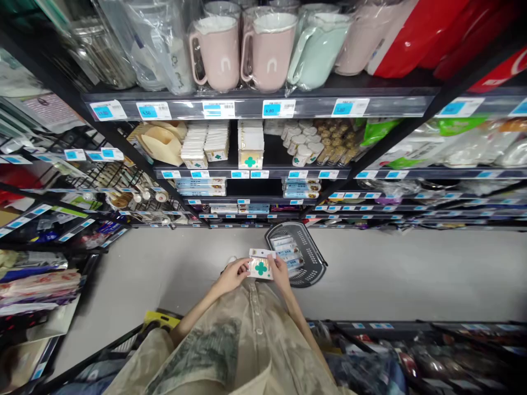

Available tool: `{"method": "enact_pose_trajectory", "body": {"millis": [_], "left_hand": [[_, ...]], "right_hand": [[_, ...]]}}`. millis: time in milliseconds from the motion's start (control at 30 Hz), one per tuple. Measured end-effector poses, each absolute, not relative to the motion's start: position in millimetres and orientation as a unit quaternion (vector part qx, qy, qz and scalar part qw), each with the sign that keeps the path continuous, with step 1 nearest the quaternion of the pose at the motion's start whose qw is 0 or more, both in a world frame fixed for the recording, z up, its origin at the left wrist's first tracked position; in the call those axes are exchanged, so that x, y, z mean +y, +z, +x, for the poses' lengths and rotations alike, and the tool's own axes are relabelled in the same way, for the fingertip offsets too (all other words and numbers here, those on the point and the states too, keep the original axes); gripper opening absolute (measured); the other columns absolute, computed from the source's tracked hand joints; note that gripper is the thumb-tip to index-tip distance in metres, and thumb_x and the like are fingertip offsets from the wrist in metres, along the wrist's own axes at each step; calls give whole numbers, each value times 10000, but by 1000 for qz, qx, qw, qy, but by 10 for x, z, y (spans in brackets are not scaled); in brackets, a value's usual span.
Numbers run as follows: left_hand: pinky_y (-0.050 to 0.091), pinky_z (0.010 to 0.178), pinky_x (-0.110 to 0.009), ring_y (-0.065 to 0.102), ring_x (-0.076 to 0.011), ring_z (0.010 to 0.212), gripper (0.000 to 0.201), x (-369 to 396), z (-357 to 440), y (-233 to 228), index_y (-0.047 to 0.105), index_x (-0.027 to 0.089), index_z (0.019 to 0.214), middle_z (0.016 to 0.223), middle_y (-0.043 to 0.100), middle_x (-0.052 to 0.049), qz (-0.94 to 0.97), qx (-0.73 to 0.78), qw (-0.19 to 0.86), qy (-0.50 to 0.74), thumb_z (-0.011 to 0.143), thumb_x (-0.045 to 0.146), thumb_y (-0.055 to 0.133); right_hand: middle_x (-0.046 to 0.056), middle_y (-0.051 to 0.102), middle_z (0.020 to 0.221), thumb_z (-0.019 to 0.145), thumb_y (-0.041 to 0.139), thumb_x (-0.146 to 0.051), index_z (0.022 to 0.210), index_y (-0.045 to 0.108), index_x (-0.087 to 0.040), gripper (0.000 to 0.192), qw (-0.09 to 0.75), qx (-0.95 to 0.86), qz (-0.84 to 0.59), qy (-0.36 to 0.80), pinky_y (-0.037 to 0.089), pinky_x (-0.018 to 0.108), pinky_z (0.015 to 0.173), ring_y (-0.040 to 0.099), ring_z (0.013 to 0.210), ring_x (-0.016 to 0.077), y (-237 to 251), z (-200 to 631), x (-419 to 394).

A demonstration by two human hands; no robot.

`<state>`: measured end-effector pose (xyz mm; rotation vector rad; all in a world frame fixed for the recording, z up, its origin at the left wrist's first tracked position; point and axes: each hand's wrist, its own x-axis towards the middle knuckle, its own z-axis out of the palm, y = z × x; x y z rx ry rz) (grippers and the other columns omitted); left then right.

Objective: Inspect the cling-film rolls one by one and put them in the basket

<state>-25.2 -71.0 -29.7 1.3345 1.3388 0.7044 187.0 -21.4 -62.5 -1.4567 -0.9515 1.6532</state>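
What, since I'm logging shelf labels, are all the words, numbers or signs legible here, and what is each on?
"6.80": price tag below a pink mug.
"n"-like mark: that mug.
Green cross sign: packet held by the left hand and right hand; also the shelf packet.
Too small or blurred: the other price tags, the held packet's print, the blue-and-white packs.

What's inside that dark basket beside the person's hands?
The basket holds several blue-and-white packages. What lies beneath them is covered; the right hand, holding a white packet, hides part of the basket.
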Motion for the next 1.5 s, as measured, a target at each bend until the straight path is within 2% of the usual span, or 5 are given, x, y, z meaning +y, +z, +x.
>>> {"method": "enact_pose_trajectory", "body": {"millis": [300,467,733,1133,1500], "left_hand": [[523,873,-273,684,-154,909,207,203,-664,221,717,198,1001,992,741,-43,678,531,421,285,1005,237,514],[535,979,-356,672,-196,1071,273,1352,-954,443,713,179,1131,1126,726,-101,753,488,249,364,1019,199,465],[505,1090,-417,633,-227,1220,352,2677,-1080,591,675,162,1286,1268,694,-131,762,482,157,404,1020,211,451],[527,868,-281,682,-197,878,546,2977,-1186,804,725,135,1008,926,737,-62,667,542,321,398,1079,489,315],[559,957,-369,664,-220,1030,218,3022,-1160,503,719,172,1048,1054,675,-99,634,599,119,474,955,351,638]], "right_hand": [[121,775,1051,844,732,-548,1044,772,-172,428,345,-504,-488,624,609,388,810,733,925,279,-420,1993,201],[87,753,816,866,721,-506,790,750,-169,347,363,-597,-524,487,587,348,740,712,772,247,-205,2176,850],[98,775,996,883,734,-431,1040,809,-193,295,396,-683,-458,408,602,364,818,734,885,252,484,2024,2251],[86,790,1006,889,705,-452,977,821,-180,309,357,-752,-394,388,585,387,918,750,928,269,871,1264,3641],[73,771,837,839,741,-543,843,720,-179,364,283,-738,-473,389,584,293,717,749,760,218,704,1119,3773]]}}
